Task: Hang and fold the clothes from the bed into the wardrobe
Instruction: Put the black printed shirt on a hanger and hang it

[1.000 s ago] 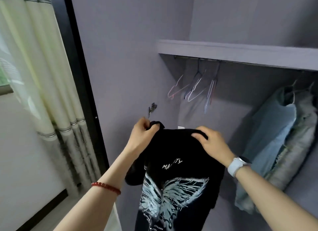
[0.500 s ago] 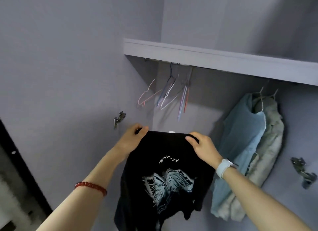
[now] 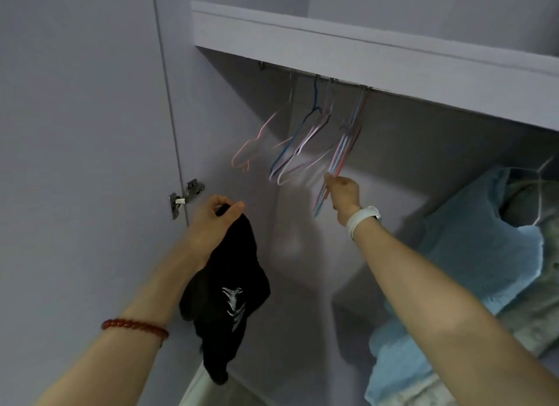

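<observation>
Left hand (image 3: pixel 216 221) grips black shirt (image 3: pixel 225 296); right hand (image 3: pixel 343 192) apparently pinches blurred hangers (image 3: pixel 343 151).

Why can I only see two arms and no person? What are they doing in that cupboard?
The camera sits on the person's head and looks forward and down, so you see only their arms, just as they do. The left hand grips a black T-shirt bunched up and hanging down. The right hand reaches up and pinches the bottom of a bundle of thin coloured hangers on the rail under the wardrobe shelf. More empty hangers hang to the left of it, blurry. At the right, a light blue garment already hangs.
</observation>
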A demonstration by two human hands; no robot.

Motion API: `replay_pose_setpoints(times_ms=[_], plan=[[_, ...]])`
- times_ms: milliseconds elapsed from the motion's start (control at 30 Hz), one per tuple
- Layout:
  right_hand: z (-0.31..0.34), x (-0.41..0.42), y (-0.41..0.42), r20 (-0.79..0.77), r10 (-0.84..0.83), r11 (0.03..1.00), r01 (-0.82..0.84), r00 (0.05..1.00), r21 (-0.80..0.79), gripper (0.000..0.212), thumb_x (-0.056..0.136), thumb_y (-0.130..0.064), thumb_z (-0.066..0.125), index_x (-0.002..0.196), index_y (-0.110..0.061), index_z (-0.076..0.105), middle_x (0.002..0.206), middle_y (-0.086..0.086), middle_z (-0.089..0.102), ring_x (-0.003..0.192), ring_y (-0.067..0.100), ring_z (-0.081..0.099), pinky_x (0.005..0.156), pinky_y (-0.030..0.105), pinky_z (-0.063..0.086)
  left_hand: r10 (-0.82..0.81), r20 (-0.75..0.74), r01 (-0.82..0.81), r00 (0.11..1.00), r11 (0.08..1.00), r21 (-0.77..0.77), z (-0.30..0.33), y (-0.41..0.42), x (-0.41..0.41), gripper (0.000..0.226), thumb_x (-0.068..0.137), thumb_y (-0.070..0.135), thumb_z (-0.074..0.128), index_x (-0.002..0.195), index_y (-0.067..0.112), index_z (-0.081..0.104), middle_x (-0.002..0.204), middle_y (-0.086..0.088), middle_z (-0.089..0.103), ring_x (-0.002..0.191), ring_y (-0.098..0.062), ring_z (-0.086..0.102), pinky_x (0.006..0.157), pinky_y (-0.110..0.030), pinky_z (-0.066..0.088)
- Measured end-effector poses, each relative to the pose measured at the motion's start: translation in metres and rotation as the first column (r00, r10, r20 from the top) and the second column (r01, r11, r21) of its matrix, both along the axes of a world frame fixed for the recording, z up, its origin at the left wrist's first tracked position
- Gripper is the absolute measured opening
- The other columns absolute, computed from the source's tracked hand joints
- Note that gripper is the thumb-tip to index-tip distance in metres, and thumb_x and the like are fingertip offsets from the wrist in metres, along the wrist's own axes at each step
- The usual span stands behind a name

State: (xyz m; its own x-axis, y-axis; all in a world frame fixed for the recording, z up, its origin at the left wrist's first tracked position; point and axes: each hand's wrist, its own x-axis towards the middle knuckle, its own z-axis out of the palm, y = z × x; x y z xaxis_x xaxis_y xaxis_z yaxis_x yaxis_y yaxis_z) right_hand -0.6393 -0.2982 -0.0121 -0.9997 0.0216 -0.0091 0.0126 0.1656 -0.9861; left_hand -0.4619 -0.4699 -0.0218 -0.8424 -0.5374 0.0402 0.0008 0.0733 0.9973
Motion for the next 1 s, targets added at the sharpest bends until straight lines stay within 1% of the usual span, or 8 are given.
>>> replay_pose_setpoints(times_ms=[133, 233, 367, 500, 700, 867, 933, 1000], plan=[[-0.012, -0.024, -0.007, 0.010, -0.113, 0.990, 0.113, 0.994, -0.089, 0.024, 0.091, -0.006, 0.050, 0.069, -0.014, 0.057, 0.077, 0.008, 0.055, 0.057, 0.011, 0.042, 0.055, 0.022, 0.036, 0.035, 0.014, -0.035, 0.999, 0.998, -0.061, -0.002, -0.005, 0.000, 0.017, 0.091, 0.018, 0.059, 0.074, 0.015, 0.054, 0.070, -0.001, 0.056, 0.062, -0.014, 0.054, 0.059, -0.022, 0.044], [-0.015, -0.021, -0.002, -0.056, -0.117, 0.983, 0.108, 0.992, -0.147, 0.012, 0.093, -0.009, 0.051, 0.090, -0.014, 0.062, 0.069, -0.003, 0.052, 0.063, 0.011, 0.044, 0.067, 0.029, 0.039, 0.015, 0.018, -0.014, 1.000, 0.997, -0.074, -0.005, -0.013, 0.001, 0.015, 0.090, 0.018, 0.060, 0.075, 0.016, 0.057, 0.072, -0.002, 0.058, 0.066, -0.015, 0.055, 0.063, -0.025, 0.044], [-0.003, -0.007, 0.015, -0.157, -0.092, 0.992, 0.076, 0.983, -0.103, 0.021, 0.091, -0.006, 0.051, 0.075, -0.018, 0.057, 0.063, -0.002, 0.047, 0.058, 0.011, 0.041, 0.059, 0.022, 0.038, -0.063, 0.072, 0.069, 0.995, 0.994, -0.085, -0.009, -0.017, 0.004, 0.011, 0.089, 0.014, 0.061, 0.079, 0.017, 0.060, 0.078, -0.002, 0.060, 0.073, -0.016, 0.056, 0.069, -0.026, 0.045], [-0.014, 0.038, 0.029, -0.118, 0.034, 0.998, -0.041, 0.992, -0.054, 0.015, 0.091, -0.001, 0.049, 0.080, -0.011, 0.053, 0.061, 0.003, 0.044, 0.052, 0.012, 0.039, 0.042, 0.014, 0.035, -0.146, 0.109, 0.146, 0.983, 0.989, 0.007, -0.014, -0.012, 0.015, 0.012, 0.089, 0.006, 0.059, 0.085, 0.017, 0.060, 0.085, -0.002, 0.061, 0.076, -0.013, 0.057, 0.063, -0.016, 0.046], [-0.103, 0.140, 0.049, -0.052, 0.093, 0.994, -0.096, 0.994, -0.055, 0.025, 0.086, 0.004, 0.056, 0.075, -0.019, 0.051, 0.065, 0.003, 0.050, 0.058, 0.009, 0.045, 0.061, 0.024, 0.037, -0.247, 0.209, 0.222, 0.946, 0.966, 0.135, -0.044, -0.002, 0.043, 0.009, 0.090, 0.008, 0.059, 0.089, 0.016, 0.063, 0.093, -0.007, 0.062, 0.084, -0.020, 0.059, 0.071, -0.024, 0.047], [-0.107, 0.166, 0.055, 0.066, 0.014, 0.903, 0.016, 0.998, -0.430, 0.035, 0.078, -0.001, 0.064, 0.105, -0.019, 0.051, 0.065, -0.001, 0.054, 0.052, 0.005, 0.055, 0.058, 0.018, 0.048, -0.285, 0.259, 0.250, 0.923, 0.955, 0.159, -0.064, 0.005, 0.058, 0.009, 0.090, 0.007, 0.059, 0.091, 0.016, 0.063, 0.093, -0.006, 0.062, 0.084, -0.018, 0.059, 0.070, -0.022, 0.047], [-0.114, 0.167, 0.061, 0.092, -0.141, 0.915, 0.165, 0.986, -0.367, 0.020, 0.087, -0.010, 0.061, 0.096, -0.026, 0.053, 0.059, -0.002, 0.044, 0.043, 0.004, 0.044, 0.046, 0.020, 0.043, -0.301, 0.281, 0.275, 0.911, 0.953, 0.129, -0.069, 0.008, 0.061, 0.011, 0.090, 0.007, 0.059, 0.090, 0.017, 0.063, 0.092, -0.004, 0.062, 0.085, -0.017, 0.059, 0.072, -0.021, 0.047], [-0.125, 0.174, 0.068, 0.090, -0.211, 0.970, 0.220, 0.973, -0.104, 0.016, 0.080, -0.035, 0.064, 0.089, -0.024, 0.057, 0.064, 0.001, 0.049, 0.051, 0.012, 0.047, 0.052, 0.024, 0.039, -0.325, 0.326, 0.324, 0.888, 0.944, 0.060, -0.073, 0.008, 0.063, 0.010, 0.090, 0.007, 0.058, 0.095, 0.014, 0.063, 0.094, -0.003, 0.062, 0.090, -0.018, 0.058, 0.078, -0.023, 0.047]])
